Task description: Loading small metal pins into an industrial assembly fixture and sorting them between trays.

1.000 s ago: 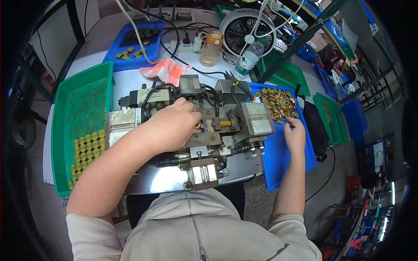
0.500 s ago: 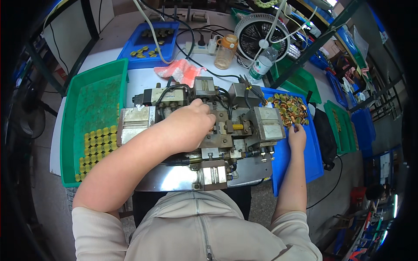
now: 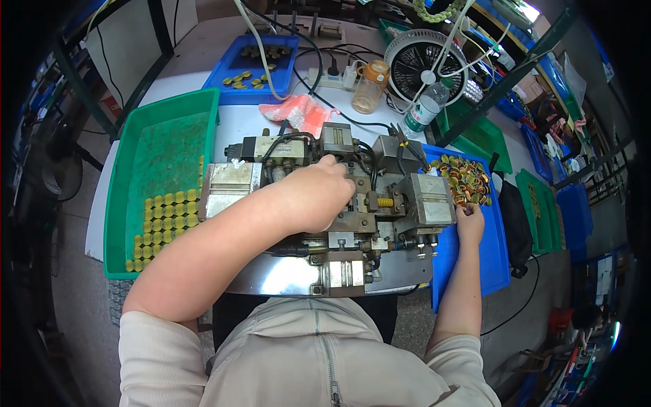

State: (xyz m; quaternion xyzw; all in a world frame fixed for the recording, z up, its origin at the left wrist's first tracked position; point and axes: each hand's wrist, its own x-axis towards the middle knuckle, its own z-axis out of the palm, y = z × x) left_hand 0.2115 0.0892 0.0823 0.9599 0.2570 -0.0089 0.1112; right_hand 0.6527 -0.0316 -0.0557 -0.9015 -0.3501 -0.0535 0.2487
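My left hand (image 3: 317,193) reaches over the middle of a metal fixture machine (image 3: 349,220) with blocks, hoses and a yellow spring (image 3: 384,202). Its fingers curl down among the blocks, and their tips and anything between them are hidden. At the near edge of a heap of small round brass-coloured parts (image 3: 464,178), my right hand (image 3: 470,220) has its fingers pinched together. What they hold, if anything, is too small to name. The heap lies in a blue tray (image 3: 491,261) to the right of the machine.
On the left, a green tray (image 3: 166,129) holds rows of round yellow parts (image 3: 166,217). Behind stand another blue tray (image 3: 220,95), a pink cloth (image 3: 298,114), an orange-lidded jar (image 3: 370,88), a water bottle (image 3: 424,108) and a fan (image 3: 426,64). Cables cross the table.
The view has shifted, so the whole scene sits farther right in the picture. My right hand has drawn slightly nearer to me from the heap. My left hand stays at the machine.
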